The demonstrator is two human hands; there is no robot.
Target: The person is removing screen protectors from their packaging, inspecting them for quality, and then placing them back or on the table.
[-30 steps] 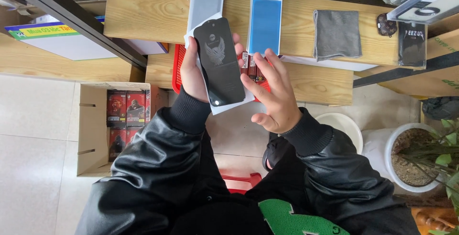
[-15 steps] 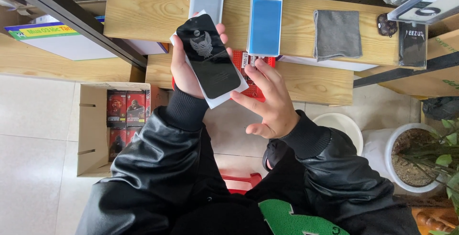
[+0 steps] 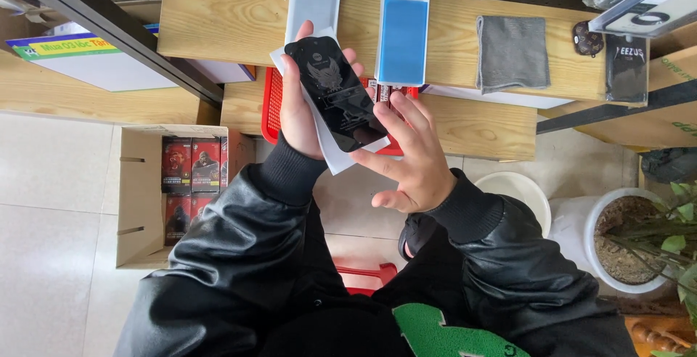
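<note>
Cardboard open box (image 3: 141,197) with red packs stands at far left on the floor. Your left hand (image 3: 301,114) grips the black glossy glass screen protector (image 3: 336,94) on its white backing sheet (image 3: 330,150); your right hand (image 3: 406,157), fingers spread, touches its lower corner, above the red plastic basket (image 3: 273,103).

A phone-accessory shop: stacked red-and-black product boxes fill an open cardboard carton (image 3: 141,197), blue-film screen protector (image 3: 403,38) and grey cleaning cloth (image 3: 512,52) lie on the wooden counter (image 3: 218,16).

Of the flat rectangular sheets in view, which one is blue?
The blue sheet lying on the wooden shelf, right of the white sleeve. The one in the left hand is black.
</note>
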